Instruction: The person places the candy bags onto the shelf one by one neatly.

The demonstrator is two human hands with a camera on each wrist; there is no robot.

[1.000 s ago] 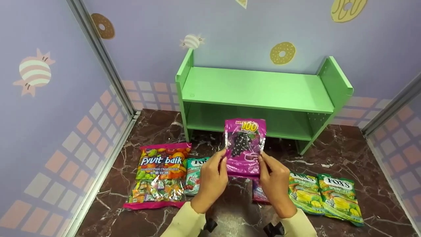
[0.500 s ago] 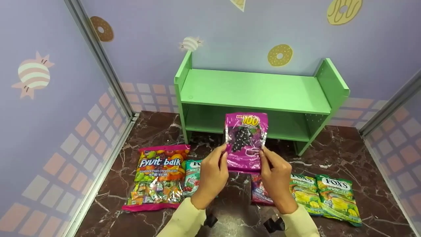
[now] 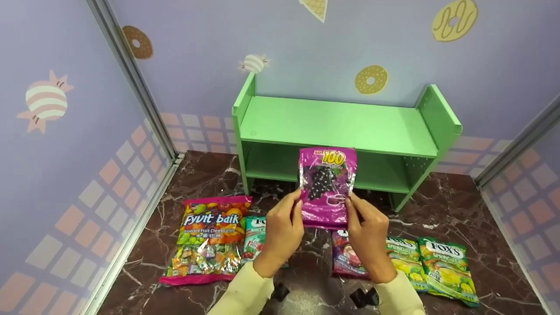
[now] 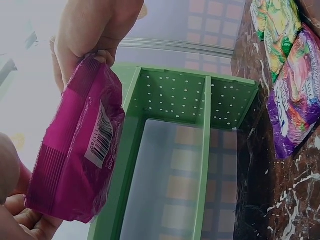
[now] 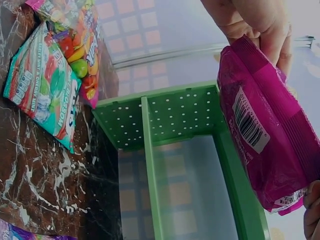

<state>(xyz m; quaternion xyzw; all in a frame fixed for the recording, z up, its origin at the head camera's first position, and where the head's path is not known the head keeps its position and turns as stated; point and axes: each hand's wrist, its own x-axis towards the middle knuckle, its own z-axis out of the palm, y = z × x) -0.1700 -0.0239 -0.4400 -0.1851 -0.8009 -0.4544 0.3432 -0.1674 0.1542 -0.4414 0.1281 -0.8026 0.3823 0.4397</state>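
Observation:
A purple candy bag (image 3: 326,188) marked "100", with dark grapes printed on its front, is held up in front of the green shelf. My left hand (image 3: 282,232) pinches its left edge between thumb and fingers. On the opposite edge my right hand (image 3: 366,234) does the same. Both wrist views show the barcode side of the purple bag (image 4: 82,145), with fingers at its two ends. Behind my right hand and forearm, a dark purple candy bag (image 3: 343,256) on the floor is partly hidden.
A green two-tier shelf (image 3: 337,124) stands against the patterned wall. On the dark marbled floor lie a large Fyvit baik bag (image 3: 212,238) and a teal Fox's bag (image 3: 253,238) at left, and two green-yellow Fox's bags (image 3: 446,269) at right.
Both hands have raised the purple bag slightly, and its face has turned a little. The head view has tilted upward, so the shelf and floor bags sit lower in it.

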